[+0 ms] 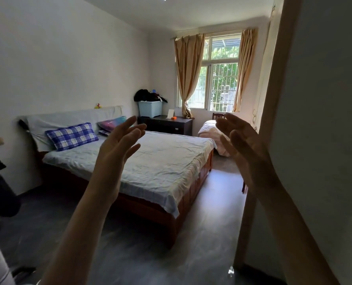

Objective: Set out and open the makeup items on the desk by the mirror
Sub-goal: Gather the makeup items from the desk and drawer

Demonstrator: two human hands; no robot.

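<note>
Both hands are raised with palms facing each other, well apart and holding nothing: the left hand [117, 149] has its fingers straight and slightly spread, the right hand [245, 153] its fingers relaxed and loosely together. Far behind them a dark wooden counter [166, 124] by the window carries a pale upright card-like panel [170, 115], possibly the mirror, and a small orange box [173, 118]; too small to tell more. A bed [150, 161] with a rumpled pale sheet and a blue checked pillow [72, 136] lies between.

Dark desk [166, 122] under window, small white mirror [170, 114] upright.
</note>
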